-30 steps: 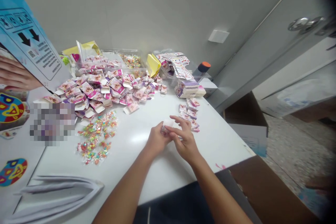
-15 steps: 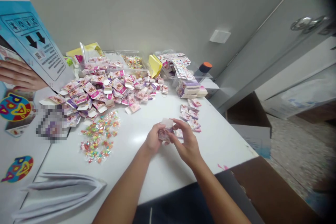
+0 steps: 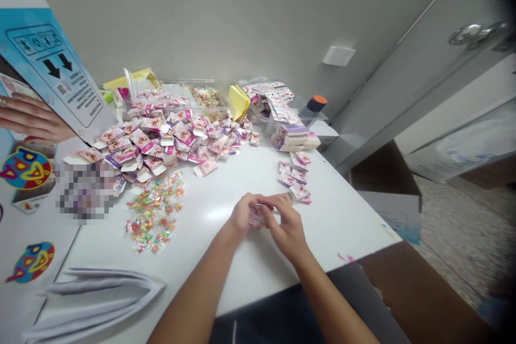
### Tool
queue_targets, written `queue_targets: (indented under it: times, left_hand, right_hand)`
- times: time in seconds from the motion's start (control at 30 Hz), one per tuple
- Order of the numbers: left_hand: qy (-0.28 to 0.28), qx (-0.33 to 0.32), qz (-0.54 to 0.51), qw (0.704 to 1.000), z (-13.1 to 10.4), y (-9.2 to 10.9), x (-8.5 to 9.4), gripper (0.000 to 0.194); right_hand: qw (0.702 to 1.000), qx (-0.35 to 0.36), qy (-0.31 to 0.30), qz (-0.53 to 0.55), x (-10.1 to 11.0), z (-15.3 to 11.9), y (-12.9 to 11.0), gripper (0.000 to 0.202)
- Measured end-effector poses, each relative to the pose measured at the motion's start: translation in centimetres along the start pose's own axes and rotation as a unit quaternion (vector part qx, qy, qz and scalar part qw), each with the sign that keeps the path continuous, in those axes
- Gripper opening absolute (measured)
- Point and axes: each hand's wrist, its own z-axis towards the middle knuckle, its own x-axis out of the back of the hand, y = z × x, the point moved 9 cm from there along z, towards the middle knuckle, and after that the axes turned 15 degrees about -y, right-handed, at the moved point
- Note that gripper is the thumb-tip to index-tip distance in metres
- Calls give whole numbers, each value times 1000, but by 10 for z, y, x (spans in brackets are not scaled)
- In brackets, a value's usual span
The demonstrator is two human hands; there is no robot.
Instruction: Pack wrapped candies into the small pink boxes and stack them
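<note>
Both of my hands meet over the front middle of the white table [image 3: 209,258]. My left hand [image 3: 242,214] is closed around a small printed carton [image 3: 256,216], pink and white like the others. Fingers of my right hand [image 3: 284,220] press on the same carton from the right and over its top; they hide part of it. Just beyond my right hand lie several small cartons [image 3: 299,176] in short rows. Left of my hands, small clear packets of coloured beads [image 3: 155,209] are spread on the table.
A large heap of small cartons [image 3: 183,134] covers the back left. Behind it stands a clear tub of beads [image 3: 205,98]. Sticker sheets [image 3: 278,98] and an orange-capped bottle [image 3: 316,103] sit at the back right. Folded white paper [image 3: 105,301] lies front left.
The carton's pale upper flap, upright before, no longer shows; my fingers now cover the top. Both hands have drawn closer together over the carton.
</note>
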Motion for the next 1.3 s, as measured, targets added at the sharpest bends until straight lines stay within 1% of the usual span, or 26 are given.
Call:
queue_targets:
  times: [0.07,0.1,0.2,0.27,0.37,0.43,0.5,0.57,0.63,0.73,0.8,0.87,0.93,1.0,1.1,1.17,1.2,1.23,1.3]
  left_hand:
    - [4,2,15,1000,0,-1,2,24]
    - [4,2,22,1000,1,-1,2,25]
    - [-14,7,38,999,4,-5,-4,38]
    - [-26,7,48,998,6,-7,-9,43]
    - [-23,-5,62,998,5,-5,-11,37]
    - [-16,-14,63,998,4,-2,-9,32]
    - [-6,-20,51,998,3,-1,-6,34]
    - [4,-22,34,999,2,-1,-4,41]
    - [6,-17,22,1000,2,-2,-4,51]
    - [6,-1,18,1000,3,-4,-7,66]
    - [3,10,22,1000,4,-6,-10,71]
    - [-1,18,30,999,4,-6,-12,73]
    - [-3,18,38,999,4,-5,-12,71]
    - [-2,14,48,999,3,-3,-10,66]
    - [-5,9,67,998,1,-2,-8,53]
    - [-10,3,87,996,0,-1,-8,41]
    - [-13,-2,98,995,0,-1,-8,36]
    - [-15,-8,109,994,-1,0,-9,31]
    - [-19,-19,126,992,-1,0,-10,24]
  right_hand:
    - [999,-12,-8,39,-3,0,4,17]
    - [997,-35,4,75,-2,-1,11,17]
    - [970,-130,55,196,-2,-6,37,19]
    - [954,-165,70,241,-3,-6,48,23]
    - [952,-159,68,251,0,-1,47,27]
    - [956,-143,55,251,2,2,43,27]
    - [963,-114,29,242,0,4,35,21]
    - [971,-94,6,219,-3,4,30,15]
    - [973,-109,17,200,-4,1,32,12]
    - [955,-174,47,237,-6,-5,46,22]
    - [940,-196,41,275,-9,-4,51,23]
    - [936,-198,22,292,-11,-2,51,22]
    - [934,-192,6,301,-10,-1,50,23]
    - [942,-172,-7,288,-7,-1,45,23]
    - [977,-112,-6,181,2,-3,30,13]
    - [989,-92,11,119,6,-7,23,8]
    - [986,-103,20,132,5,-10,26,7]
    - [977,-124,26,172,3,-12,32,9]
    - [943,-172,30,284,-6,-16,47,16]
